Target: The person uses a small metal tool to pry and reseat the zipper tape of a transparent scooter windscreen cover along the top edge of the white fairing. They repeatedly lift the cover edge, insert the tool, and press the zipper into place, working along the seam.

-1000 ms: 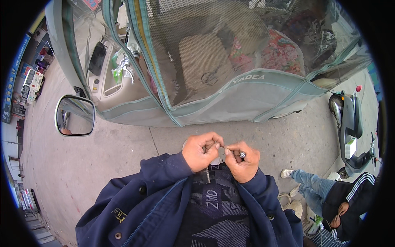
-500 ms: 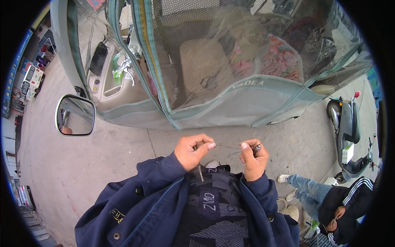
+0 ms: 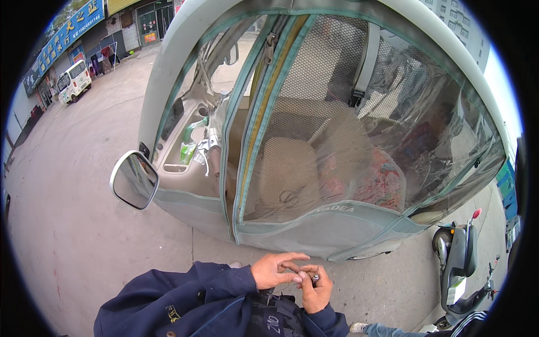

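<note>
My left hand (image 3: 275, 271) is up in front of my chest, its index finger stretched out. Its thumb and a lower finger meet the fingertips of my right hand (image 3: 317, 293). A thin dark thread (image 3: 276, 291) loops beneath the left hand; the pinch itself is partly hidden. In the right hand's curled fingers is a slim, dark, awl-like tool (image 3: 316, 278), its round metal end showing. Just beyond both hands stands a small enclosed vehicle with a grey-green fabric and clear plastic side cover (image 3: 281, 233), a zipper (image 3: 269, 48) running down it.
The vehicle's side mirror (image 3: 135, 180) sticks out at the left. A parked scooter (image 3: 463, 264) stands at the right. A person's jeans leg (image 3: 387, 330) shows at the lower right. A white van (image 3: 74, 81) is far left, by shopfronts.
My hands have come together from a stretch of thread held between them. The view has tilted up, so more of the vehicle shows and the hands sit lower.
</note>
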The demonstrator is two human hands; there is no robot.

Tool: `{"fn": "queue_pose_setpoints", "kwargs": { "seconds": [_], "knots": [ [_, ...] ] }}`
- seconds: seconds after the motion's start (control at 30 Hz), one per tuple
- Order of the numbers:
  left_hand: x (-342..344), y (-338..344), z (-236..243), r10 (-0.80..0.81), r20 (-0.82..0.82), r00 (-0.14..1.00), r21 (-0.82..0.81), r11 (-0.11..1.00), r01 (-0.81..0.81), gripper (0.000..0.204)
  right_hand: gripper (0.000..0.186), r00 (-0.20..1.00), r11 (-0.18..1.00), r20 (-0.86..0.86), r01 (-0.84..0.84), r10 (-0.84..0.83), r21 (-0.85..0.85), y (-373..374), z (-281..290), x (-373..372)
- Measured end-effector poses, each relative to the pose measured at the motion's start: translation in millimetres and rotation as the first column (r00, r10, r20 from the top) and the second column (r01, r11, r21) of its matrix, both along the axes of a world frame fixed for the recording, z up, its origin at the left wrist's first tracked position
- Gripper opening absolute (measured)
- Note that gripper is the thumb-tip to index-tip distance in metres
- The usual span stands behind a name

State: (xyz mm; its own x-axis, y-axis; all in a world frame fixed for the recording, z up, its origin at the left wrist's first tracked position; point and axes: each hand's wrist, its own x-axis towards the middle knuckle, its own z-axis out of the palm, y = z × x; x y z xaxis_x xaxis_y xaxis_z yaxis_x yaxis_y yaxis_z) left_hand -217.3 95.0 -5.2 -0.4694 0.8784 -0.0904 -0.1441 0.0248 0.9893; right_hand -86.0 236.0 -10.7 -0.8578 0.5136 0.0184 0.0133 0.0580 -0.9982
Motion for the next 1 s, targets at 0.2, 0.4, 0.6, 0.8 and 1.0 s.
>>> {"fn": "queue_pose_setpoints", "kwargs": {
  "seconds": [0.2,0.4,0.6,0.8,1.0],
  "knots": [
    [-3.4,-16.2,-34.0,0.018,0.504,0.864,0.043,0.998,-0.046,0.032,0.012,0.997,0.997,-0.077,0.015,-0.021,-0.077,3.1,-13.5,2.0],
    [16.0,-31.6,-45.4,-0.154,0.836,0.526,0.261,0.956,-0.133,0.031,0.012,0.995,0.986,-0.080,0.042,-0.055,-0.161,6.9,-26.4,2.1],
    [-6.1,-30.1,-33.2,0.039,0.618,0.785,0.262,0.932,-0.252,0.033,0.013,0.986,0.971,-0.121,0.083,-0.112,-0.224,0.6,-17.6,-3.7],
    [-13.8,-10.2,-13.0,0.142,-0.293,0.946,0.279,0.959,-0.057,0.044,0.014,0.996,0.992,-0.087,-0.003,-0.009,-0.129,-4.7,-3.4,-20.8],
    [-40.8,-13.2,0.3,0.063,-0.138,0.988,0.050,0.997,-0.056,0.024,0.016,0.998,1.000,-0.052,-0.023,0.023,0.005,-1.9,12.3,-51.0]
  ]
}}
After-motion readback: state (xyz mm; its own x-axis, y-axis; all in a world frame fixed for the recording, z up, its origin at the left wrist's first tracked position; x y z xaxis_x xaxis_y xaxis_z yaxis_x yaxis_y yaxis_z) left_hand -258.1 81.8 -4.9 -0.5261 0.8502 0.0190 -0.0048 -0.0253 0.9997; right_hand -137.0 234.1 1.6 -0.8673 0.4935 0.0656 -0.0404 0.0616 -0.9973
